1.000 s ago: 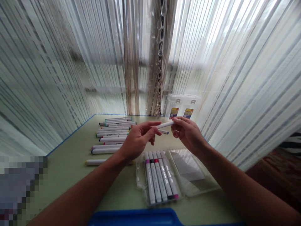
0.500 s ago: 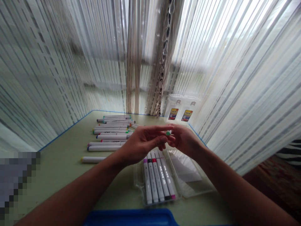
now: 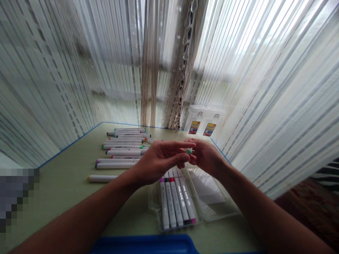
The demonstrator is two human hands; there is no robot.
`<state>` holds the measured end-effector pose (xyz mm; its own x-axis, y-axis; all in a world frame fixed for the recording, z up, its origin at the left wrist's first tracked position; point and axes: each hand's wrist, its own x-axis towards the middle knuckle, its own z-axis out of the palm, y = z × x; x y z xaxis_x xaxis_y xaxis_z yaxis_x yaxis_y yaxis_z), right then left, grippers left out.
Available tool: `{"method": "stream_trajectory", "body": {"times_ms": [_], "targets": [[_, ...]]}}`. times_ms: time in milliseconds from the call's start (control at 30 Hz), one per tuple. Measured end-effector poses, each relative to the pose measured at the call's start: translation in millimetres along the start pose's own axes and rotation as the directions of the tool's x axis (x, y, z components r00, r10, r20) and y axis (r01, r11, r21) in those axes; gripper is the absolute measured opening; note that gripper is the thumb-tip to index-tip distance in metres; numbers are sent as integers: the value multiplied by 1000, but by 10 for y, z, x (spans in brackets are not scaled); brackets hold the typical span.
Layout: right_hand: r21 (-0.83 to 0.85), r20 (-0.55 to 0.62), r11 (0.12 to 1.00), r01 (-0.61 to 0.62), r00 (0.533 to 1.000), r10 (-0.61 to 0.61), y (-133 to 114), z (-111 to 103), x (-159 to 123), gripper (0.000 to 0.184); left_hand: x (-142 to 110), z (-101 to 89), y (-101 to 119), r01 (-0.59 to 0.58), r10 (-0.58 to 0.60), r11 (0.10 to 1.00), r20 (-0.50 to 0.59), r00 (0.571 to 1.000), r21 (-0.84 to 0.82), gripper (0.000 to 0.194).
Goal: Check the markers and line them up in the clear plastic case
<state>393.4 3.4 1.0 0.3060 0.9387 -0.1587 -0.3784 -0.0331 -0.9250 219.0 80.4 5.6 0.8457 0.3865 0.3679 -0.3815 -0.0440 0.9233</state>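
Observation:
A white marker with a green end (image 3: 189,151) is held up between my two hands, its green end facing me and most of its barrel hidden. My left hand (image 3: 165,158) has its thumb and fingers at the marker from the left, with the index finger stretched over it. My right hand (image 3: 205,155) is curled around the marker from the right. Below them lies an open clear plastic case (image 3: 156,208) with several white markers (image 3: 176,203) side by side, their upper ends partly covered by my hands. To its right is the case's clear lid (image 3: 229,210).
Several loose markers (image 3: 122,153) lie in rows on the left of the pale green table (image 3: 71,187). Two clear cases with labels (image 3: 202,121) stand at the back. A blue tray-like edge (image 3: 145,243) is at the front, and string curtains (image 3: 111,70) hang behind.
My hands stay together around the green-ended marker, which has shifted very slightly down. The whole view has moved a little, so the table's things appear slightly further left.

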Motion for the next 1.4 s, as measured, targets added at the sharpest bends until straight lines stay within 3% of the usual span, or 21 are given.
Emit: {"method": "stream_trajectory", "body": {"times_ms": [167,367,667,1033,1400], "targets": [[43,-98,997,63,993,-59,-18,10,6,8,2,-22,-28,14,-12,1000,-62,998,21,31],[42,-92,987,157,984,-152,-8,-19,27,12,-1,-54,-29,36,-23,993,-118,993,113,26],[47,-83,978,205,976,-201,-4,-32,34,12,4,-68,-71,52,-58,996,-84,995,-79,25],[81,-128,965,248,963,-237,-22,-12,6,5,1,-130,-120,0,-4,999,-64,998,-51,28],[40,-145,925,377,918,-368,-23,-13,12,3,26,-94,-51,61,-82,994,-240,967,-94,24]]}}
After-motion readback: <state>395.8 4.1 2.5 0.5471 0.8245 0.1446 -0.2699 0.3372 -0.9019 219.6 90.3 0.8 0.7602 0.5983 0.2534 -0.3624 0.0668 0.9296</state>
